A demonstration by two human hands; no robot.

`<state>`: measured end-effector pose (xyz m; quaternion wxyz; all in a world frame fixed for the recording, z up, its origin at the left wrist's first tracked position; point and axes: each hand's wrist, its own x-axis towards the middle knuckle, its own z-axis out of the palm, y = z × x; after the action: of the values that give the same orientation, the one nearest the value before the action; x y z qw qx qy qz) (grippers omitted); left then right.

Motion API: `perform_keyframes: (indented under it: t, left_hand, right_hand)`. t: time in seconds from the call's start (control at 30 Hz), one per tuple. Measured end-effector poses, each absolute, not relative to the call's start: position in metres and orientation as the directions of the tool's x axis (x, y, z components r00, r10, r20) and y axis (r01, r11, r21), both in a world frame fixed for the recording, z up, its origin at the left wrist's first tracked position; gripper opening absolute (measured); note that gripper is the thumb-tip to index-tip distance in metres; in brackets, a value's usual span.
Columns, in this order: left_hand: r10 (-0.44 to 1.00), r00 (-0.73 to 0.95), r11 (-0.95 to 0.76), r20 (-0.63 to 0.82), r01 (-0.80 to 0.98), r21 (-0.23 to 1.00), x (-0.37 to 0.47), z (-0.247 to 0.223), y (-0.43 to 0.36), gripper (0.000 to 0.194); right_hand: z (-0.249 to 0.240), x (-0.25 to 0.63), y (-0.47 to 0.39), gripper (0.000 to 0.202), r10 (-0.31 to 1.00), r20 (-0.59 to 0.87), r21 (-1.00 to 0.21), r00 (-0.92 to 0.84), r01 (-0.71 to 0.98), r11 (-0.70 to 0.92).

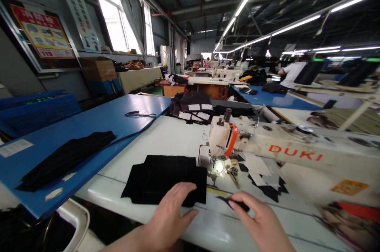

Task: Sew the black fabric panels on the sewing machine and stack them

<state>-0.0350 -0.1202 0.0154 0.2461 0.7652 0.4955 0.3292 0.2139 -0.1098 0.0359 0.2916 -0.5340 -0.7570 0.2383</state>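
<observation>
A flat black fabric panel (160,173) with notched corners lies on the white sewing table, left of the needle area. My left hand (173,212) rests over its front edge, fingers stretched out and thumb apart, gripping nothing. Between the thumb and fingers of my right hand (255,216) is a small dark pointed piece (224,199), apparently black fabric, held just above the table in front of the machine. The sewing machine (225,139) stands beyond both hands, its lamp lighting the needle plate (218,166). Part of the held piece is hidden by my fingers.
Small black pieces and white paper pieces (259,171) lie under the machine arm. Behind is a dark fabric pile with white labels (194,107). A blue table (130,105) on the left carries a long black cloth (71,157). A person (292,73) sits far right.
</observation>
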Motion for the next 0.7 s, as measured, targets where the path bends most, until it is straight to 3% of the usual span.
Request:
perform_keyframes:
  t: [0.1, 0.2, 0.3, 0.37, 0.47, 0.57, 0.7]
  left_hand:
    - [0.833, 0.48, -0.551, 0.274, 0.761, 0.342, -0.058, 0.011, -0.112, 0.044]
    - [0.779, 0.596, -0.626, 0.194, 0.752, 0.204, -0.067, 0.008, -0.102, 0.042]
    - [0.832, 0.519, -0.552, 0.197, 0.737, 0.39, -0.07, 0.015, -0.085, 0.032]
    - [0.934, 0.335, -0.339, 0.126, 0.712, 0.615, -0.073, 0.023, -0.069, 0.023]
    - [0.98, 0.136, 0.056, -0.143, 0.501, 0.864, -0.08, 0.034, -0.045, 0.03]
    - [0.938, 0.142, 0.276, -0.315, 0.24, 0.931, -0.083, 0.039, -0.033, 0.03]
    - [0.921, 0.18, 0.328, -0.346, 0.123, 0.937, -0.083, 0.037, -0.032, 0.031]
  right_hand:
    - [0.023, 0.223, -0.104, 0.015, 0.861, 0.396, -0.508, -0.319, 0.705, 0.495]
    - [0.009, 0.218, -0.101, 0.017, 0.77, 0.478, -0.357, -0.422, 0.708, 0.61]
    - [-0.001, 0.21, -0.098, 0.021, 0.713, 0.496, -0.265, -0.495, 0.696, 0.667]
    - [-0.004, 0.205, -0.095, 0.024, 0.695, 0.486, -0.232, -0.53, 0.688, 0.688]
    - [-0.006, 0.197, -0.092, 0.032, 0.685, 0.466, -0.198, -0.56, 0.689, 0.698]
    - [-0.005, 0.189, -0.09, 0.042, 0.685, 0.397, -0.188, -0.611, 0.676, 0.712]
    - [0.003, 0.185, -0.094, 0.053, 0.7, 0.26, -0.248, -0.665, 0.655, 0.714]
